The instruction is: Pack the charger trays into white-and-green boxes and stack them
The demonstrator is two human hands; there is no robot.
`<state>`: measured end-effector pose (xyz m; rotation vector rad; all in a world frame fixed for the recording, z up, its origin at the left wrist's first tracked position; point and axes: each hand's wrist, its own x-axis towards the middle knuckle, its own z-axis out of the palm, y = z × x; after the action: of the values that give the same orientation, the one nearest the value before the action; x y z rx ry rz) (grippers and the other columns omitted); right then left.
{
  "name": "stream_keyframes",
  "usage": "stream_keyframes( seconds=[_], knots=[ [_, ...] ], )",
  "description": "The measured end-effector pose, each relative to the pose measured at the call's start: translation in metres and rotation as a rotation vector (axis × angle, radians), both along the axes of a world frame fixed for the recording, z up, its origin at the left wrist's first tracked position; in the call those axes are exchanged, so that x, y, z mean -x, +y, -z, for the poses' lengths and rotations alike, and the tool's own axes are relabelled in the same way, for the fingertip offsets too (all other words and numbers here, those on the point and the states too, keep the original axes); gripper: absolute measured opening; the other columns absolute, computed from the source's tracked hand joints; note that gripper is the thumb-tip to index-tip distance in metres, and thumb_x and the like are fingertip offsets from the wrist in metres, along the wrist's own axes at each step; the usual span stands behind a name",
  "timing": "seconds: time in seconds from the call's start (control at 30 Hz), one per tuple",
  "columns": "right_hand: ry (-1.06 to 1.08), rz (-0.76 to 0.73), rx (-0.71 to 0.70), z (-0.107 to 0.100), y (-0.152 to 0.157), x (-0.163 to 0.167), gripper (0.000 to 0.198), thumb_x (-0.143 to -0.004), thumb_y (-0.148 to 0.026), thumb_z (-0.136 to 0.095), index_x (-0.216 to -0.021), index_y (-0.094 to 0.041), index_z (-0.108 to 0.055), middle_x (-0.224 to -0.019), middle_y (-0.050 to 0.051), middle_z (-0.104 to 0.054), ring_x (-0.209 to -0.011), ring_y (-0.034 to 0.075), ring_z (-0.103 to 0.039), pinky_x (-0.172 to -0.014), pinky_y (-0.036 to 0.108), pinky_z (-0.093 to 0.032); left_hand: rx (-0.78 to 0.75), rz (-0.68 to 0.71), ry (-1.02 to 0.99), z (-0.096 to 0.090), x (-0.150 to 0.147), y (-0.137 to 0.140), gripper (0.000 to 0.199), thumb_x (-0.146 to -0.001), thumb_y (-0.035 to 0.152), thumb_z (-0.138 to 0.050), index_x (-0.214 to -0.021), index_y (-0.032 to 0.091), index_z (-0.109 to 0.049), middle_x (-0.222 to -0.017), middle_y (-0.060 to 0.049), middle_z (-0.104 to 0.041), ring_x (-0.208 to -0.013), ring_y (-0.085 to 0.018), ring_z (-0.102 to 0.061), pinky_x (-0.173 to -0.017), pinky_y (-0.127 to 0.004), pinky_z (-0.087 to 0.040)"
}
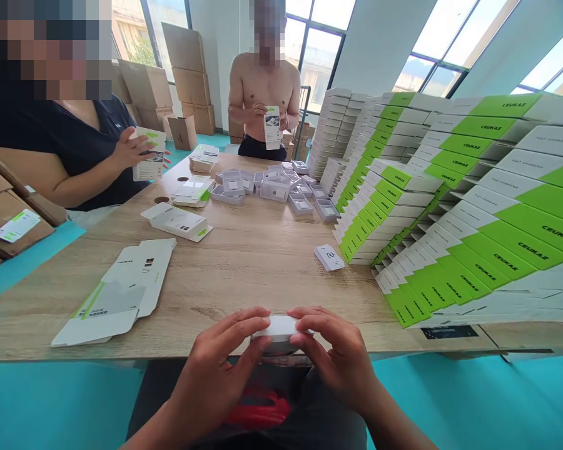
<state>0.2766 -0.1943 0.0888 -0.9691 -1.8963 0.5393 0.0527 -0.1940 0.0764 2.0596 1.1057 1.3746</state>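
A small white box (281, 326) is held at the near edge of the wooden table (244, 275). My left hand (220, 359) grips its left end, thumb below and fingers above. On the opposite end, my right hand (340, 350) has its fingers and thumb closed in the same way. The box's underside is mostly out of sight. To the left lie flat, unfolded white and green cartons (122, 290). A small pile of white cards (329, 257) rests beyond my right hand.
Tall stacks of white and green boxes (492, 250) fill the right side. Clear plastic trays (274, 189) are heaped at the table's far middle. Two people hold cartons, one at left (149, 156), another at the far end (273, 128). Brown cardboard boxes (187, 69) stand behind.
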Motion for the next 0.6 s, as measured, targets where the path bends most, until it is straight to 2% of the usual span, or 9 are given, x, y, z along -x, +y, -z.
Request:
stream_keyframes(
  seconds=[0.13,0.3,0.47,0.53,0.6],
  knots=[
    [-0.038,-0.012,-0.025,-0.004,0.001,-0.002,0.01,-0.097,-0.019,-0.067,-0.102,-0.026,-0.069,-0.109,0.006,-0.08,-0.102,0.021,-0.075,-0.088,0.036,-0.062,0.011,-0.003,0.001,-0.006,0.0,0.0,0.015,-0.097,0.027,-0.067,-0.108,0.031,-0.077,-0.114,-0.001,-0.081,-0.101,-0.021,-0.079,-0.089,-0.032,-0.067],
    [-0.169,-0.106,-0.21,-0.002,0.006,-0.014,0.014,-0.099,-0.024,-0.065,-0.113,-0.026,-0.067,-0.119,0.011,-0.078,-0.105,0.022,-0.075,-0.088,0.038,-0.064,-0.089,0.054,0.064,-0.002,0.009,0.003,0.017,-0.099,0.023,-0.064,-0.111,0.028,-0.076,-0.118,-0.004,-0.08,-0.101,-0.019,-0.079,-0.089,-0.029,-0.066],
    [-0.271,-0.16,-0.311,0.009,0.01,-0.02,0.022,-0.1,-0.02,-0.064,-0.121,-0.026,-0.063,-0.126,0.015,-0.075,-0.112,0.022,-0.073,-0.091,0.038,-0.063,-0.35,0.15,0.169,0.028,0.017,0.016,0.035,-0.097,0.014,-0.065,-0.13,0.027,-0.065,-0.132,-0.012,-0.074,-0.114,-0.021,-0.074,-0.093,-0.031,-0.063],
    [-0.229,-0.124,-0.303,0.017,0.008,-0.018,0.022,-0.099,-0.017,-0.063,-0.119,-0.026,-0.064,-0.127,0.015,-0.074,-0.112,0.022,-0.073,-0.091,0.038,-0.063,-0.31,0.141,0.105,0.045,0.013,0.015,0.044,-0.098,0.018,-0.066,-0.139,0.03,-0.056,-0.137,-0.013,-0.071,-0.118,-0.023,-0.073,-0.094,-0.035,-0.063],
    [-0.143,-0.049,-0.269,0.024,0.003,-0.018,0.023,-0.099,-0.015,-0.062,-0.117,-0.028,-0.064,-0.127,0.012,-0.074,-0.111,0.022,-0.074,-0.091,0.037,-0.063,-0.137,0.085,0.034,0.058,0.005,0.01,0.049,-0.099,0.033,-0.065,-0.145,0.031,-0.048,-0.135,-0.013,-0.072,-0.113,-0.025,-0.075,-0.088,-0.035,-0.066]
  ],
)
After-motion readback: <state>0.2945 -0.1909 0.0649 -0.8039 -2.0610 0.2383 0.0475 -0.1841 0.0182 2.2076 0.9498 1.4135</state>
